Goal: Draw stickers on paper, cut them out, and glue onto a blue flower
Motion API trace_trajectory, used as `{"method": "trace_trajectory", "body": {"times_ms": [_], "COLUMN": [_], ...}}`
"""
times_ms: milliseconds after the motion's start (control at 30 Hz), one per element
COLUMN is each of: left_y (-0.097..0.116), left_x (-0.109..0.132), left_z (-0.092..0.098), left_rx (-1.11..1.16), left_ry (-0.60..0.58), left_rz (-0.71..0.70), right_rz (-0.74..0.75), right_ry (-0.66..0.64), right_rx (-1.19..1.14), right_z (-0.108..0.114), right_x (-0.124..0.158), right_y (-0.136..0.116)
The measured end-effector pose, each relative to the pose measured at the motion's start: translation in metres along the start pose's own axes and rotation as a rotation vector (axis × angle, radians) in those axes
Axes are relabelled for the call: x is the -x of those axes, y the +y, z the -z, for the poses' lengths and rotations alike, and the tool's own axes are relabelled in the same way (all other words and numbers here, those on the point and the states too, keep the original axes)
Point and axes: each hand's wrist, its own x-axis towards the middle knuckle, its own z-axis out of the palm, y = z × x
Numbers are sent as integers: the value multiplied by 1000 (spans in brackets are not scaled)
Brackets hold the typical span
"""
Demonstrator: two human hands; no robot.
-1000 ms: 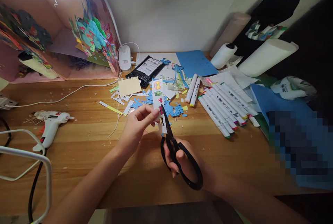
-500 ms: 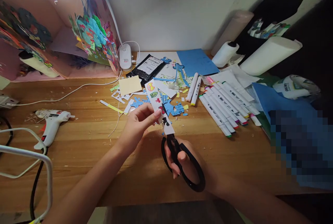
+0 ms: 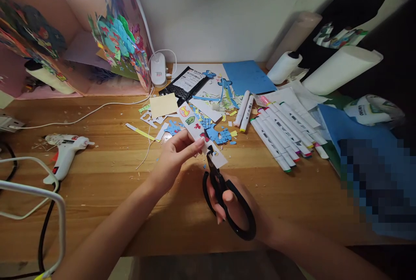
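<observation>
Between the thumb and fingers of my left hand (image 3: pixel 178 152) is a white paper strip (image 3: pixel 192 127) with small coloured drawings, slanting down to the right. My right hand (image 3: pixel 232 200) grips black-handled scissors (image 3: pixel 245 228), thumb and fingers in the loops. The scissor blades point up and away, meeting the strip's near part beside a black shape; how far apart they stand is hard to tell. Past my left hand lie blue paper scraps (image 3: pixel 218 135) and a cream paper piece (image 3: pixel 163 105).
White markers (image 3: pixel 281 130) lie in a row at right, near paper rolls (image 3: pixel 342 70). A white glue gun (image 3: pixel 66 152) with a cord rests at left. A pink box (image 3: pixel 113 87) with paper cutouts and a power strip (image 3: pixel 158 70) stand behind.
The paper strip has turned, its far end swinging left and its near end right. The scissor blades have shifted to lower on the strip. Both hands keep their holds.
</observation>
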Motion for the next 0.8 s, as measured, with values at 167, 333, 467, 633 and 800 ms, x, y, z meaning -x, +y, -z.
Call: {"method": "trace_trajectory", "body": {"times_ms": [167, 333, 467, 633, 800], "left_y": [-1, 3, 6, 6, 8], "left_x": [-1, -1, -2, -1, -1], "left_z": [3, 6, 10, 11, 12], "left_rx": [-151, -371, -465, -514, -509], "left_ry": [58, 85, 18, -41, -48], "left_rz": [-142, -236, -239, -200, -175], "right_rz": [-16, 3, 22, 9, 8], "right_ry": [-7, -47, -74, -56, -71], "right_rx": [-19, -17, -85, -132, -81], "right_z": [-1, -2, -4, -5, -2], "right_x": [-1, 1, 0, -1, 1], "right_y": [3, 1, 5, 7, -2]}}
